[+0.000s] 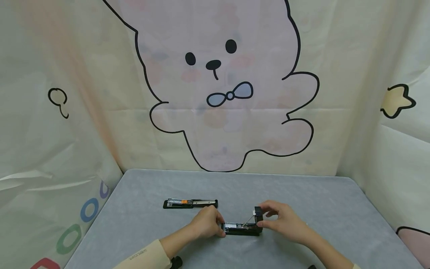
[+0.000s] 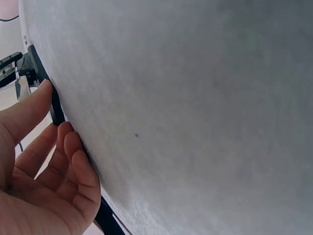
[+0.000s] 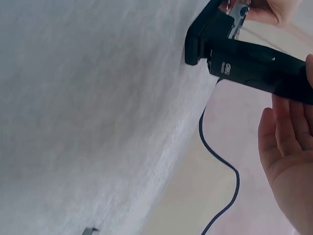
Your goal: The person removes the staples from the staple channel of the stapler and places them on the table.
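A black stapler (image 1: pixel 242 229) lies on the grey table, its top cover (image 1: pixel 258 216) swung upright and a thin spring rod slanting up to it. My left hand (image 1: pixel 207 223) pinches the left end of its base between thumb and fingers; the left wrist view shows this hand (image 2: pixel 54 166) close up. At the other end, my right hand (image 1: pixel 285 223) holds the raised cover with thumb and fingertips. In the right wrist view the dark cover (image 3: pixel 264 68) reaches towards that hand (image 3: pixel 293 147), partly cut off by the frame edge.
Behind the left hand lies a second black stapler-like item (image 1: pixel 190 203), with a clear part, an orange piece and a metal strip. The grey table (image 1: pixel 151 186) meets a printed cloth backdrop (image 1: pixel 218 127) at its far edge. Cloth also hangs at both sides.
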`<state>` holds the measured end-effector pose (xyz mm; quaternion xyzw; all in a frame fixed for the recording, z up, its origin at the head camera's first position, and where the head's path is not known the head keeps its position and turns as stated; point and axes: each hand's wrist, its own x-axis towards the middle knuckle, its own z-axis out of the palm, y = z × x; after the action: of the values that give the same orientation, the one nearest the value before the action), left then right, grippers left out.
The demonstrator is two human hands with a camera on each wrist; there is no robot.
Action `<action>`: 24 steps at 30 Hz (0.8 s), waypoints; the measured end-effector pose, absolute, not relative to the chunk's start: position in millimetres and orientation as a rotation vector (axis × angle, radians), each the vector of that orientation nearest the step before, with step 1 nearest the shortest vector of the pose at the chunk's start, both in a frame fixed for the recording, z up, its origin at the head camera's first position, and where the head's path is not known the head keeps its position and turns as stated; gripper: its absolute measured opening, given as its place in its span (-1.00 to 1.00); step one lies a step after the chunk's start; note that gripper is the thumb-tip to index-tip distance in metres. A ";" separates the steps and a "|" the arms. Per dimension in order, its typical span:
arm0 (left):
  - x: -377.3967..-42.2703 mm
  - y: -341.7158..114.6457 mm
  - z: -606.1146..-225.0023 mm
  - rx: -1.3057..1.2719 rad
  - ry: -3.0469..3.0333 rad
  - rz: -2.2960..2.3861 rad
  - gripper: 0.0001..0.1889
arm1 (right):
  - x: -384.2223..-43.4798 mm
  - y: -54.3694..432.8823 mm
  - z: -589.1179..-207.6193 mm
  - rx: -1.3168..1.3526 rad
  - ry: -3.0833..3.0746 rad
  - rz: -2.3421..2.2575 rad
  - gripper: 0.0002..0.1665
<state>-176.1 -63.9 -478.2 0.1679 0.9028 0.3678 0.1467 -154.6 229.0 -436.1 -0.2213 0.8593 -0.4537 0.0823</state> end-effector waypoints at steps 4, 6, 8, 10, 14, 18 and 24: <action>-176.0 -63.6 -478.2 0.483 2.605 1.064 -0.71 | -155.3 236.3 -434.6 -0.624 2.569 -1.357 -0.53; -176.0 -63.5 -478.5 0.481 2.605 1.069 -0.71 | -155.5 239.5 -434.0 -0.596 2.575 -1.351 -0.51; -176.3 -63.5 -479.4 0.477 2.603 1.072 -0.72 | -155.4 242.8 -434.1 -0.579 2.577 -1.350 -0.50; -176.4 -63.0 -480.0 0.473 2.602 1.071 -0.72 | -155.3 246.5 -434.9 -0.571 2.579 -1.352 -0.50; -176.5 -61.4 -481.3 0.466 2.599 1.069 -0.73 | -155.1 256.9 -437.6 -0.580 2.555 -1.381 -0.50; -176.3 -60.8 -481.8 0.468 2.593 1.074 -0.73 | -154.4 270.5 -440.6 -0.553 2.542 -1.405 -0.52; -176.9 -63.4 -481.4 0.453 2.572 1.098 -0.73 | -154.9 286.2 -444.9 -0.517 2.553 -1.355 -0.54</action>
<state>-176.9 -63.4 -481.4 0.1579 0.8971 0.3830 0.1535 -154.9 286.2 -444.9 -0.1753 0.8649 -0.4591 0.1025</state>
